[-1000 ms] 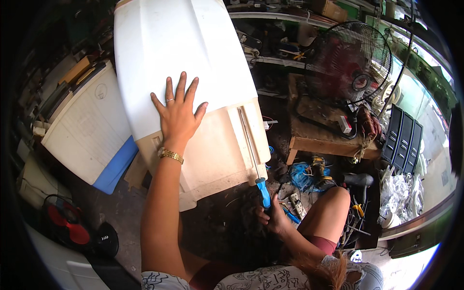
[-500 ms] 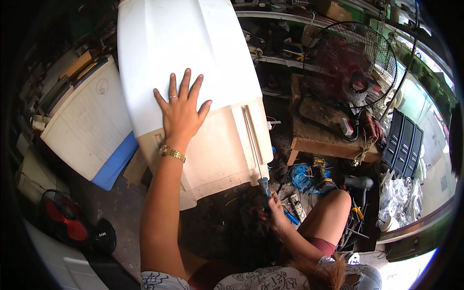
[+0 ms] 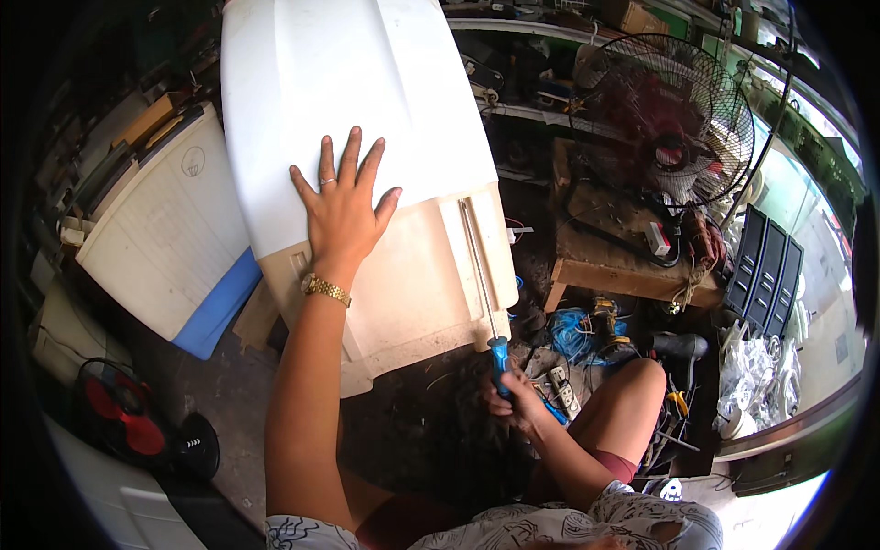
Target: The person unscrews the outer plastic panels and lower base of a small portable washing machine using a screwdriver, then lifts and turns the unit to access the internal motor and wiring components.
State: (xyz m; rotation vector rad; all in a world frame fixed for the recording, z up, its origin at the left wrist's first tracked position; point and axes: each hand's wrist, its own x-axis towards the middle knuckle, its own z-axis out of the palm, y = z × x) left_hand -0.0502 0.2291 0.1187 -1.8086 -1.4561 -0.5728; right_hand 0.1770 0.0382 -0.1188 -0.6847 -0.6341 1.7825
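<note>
A large white and beige plastic-cased panel (image 3: 353, 101) lies in front of me, its white part farther away. My left hand (image 3: 343, 218) rests flat on the white part, fingers spread, near the seam with the beige section (image 3: 403, 284). My right hand (image 3: 519, 403) is wrapped round the blue handle of a long screwdriver (image 3: 498, 359). The screwdriver's thin metal shaft runs away from me along a recess at the beige section's right side. Its tip is near the seam; what it touches there is too small to make out.
On the right, a large black fan (image 3: 669, 137) stands by a wooden stool (image 3: 623, 275). Blue wire (image 3: 573, 335), a drill (image 3: 607, 316) and a power strip (image 3: 565, 392) lie near my right knee. To the left are an off-white panel (image 3: 170, 229) and a small red-bladed fan (image 3: 124, 412).
My right hand has shifted and turned slightly on the screwdriver, showing more of its blue handle. My left hand has barely moved. The large fan's head has turned a little.
</note>
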